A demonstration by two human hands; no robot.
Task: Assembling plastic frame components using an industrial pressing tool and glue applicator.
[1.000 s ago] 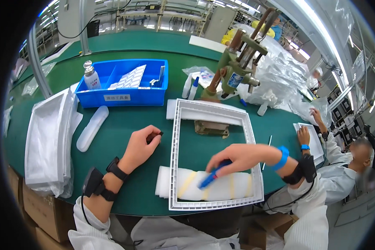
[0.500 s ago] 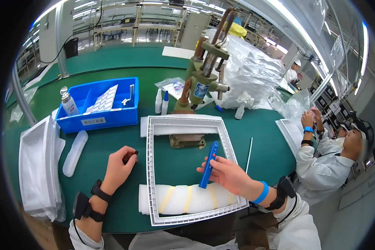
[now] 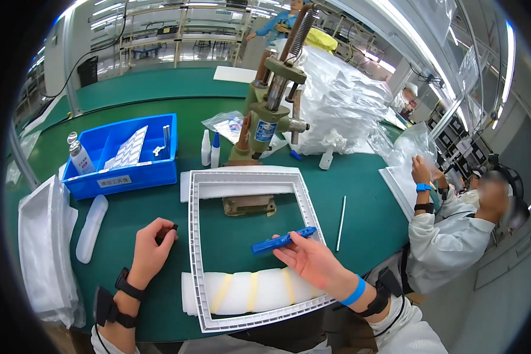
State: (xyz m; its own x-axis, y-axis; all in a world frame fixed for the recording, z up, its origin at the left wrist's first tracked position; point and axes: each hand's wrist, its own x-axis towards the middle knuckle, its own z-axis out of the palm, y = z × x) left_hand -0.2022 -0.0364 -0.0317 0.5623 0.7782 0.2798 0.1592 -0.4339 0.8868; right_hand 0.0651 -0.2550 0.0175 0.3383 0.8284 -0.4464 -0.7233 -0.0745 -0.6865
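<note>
In my right hand (image 3: 312,262) lies a thick blue pen-shaped tool (image 3: 280,241), nearly level, gripped by thumb and fingers above the opening of a white rectangular frame (image 3: 196,248). My left hand (image 3: 150,251) is closed left of the frame, pinching a small black piece (image 3: 175,227) too little to identify. The frame rests on a white foam roll (image 3: 236,292) with yellow bands at its near side. A second white foam strip (image 3: 242,182) lies under its far side. A green hand press (image 3: 266,112) stands behind, its base plate (image 3: 251,205) showing through the frame.
A blue divided bin (image 3: 121,180) holds a spray bottle and papers at the left. Near it are a clear plastic case (image 3: 92,230) and bagged white parts (image 3: 44,248). Two small bottles (image 3: 210,148) stand beside the press. A white stick (image 3: 341,224) lies rightward; a co-worker (image 3: 448,236) works beyond.
The blue tool has turned from nearly upright to nearly level in my right hand. The whole view has shifted slightly. Another person has come into sight at the back. My left hand keeps its pinch.
</note>
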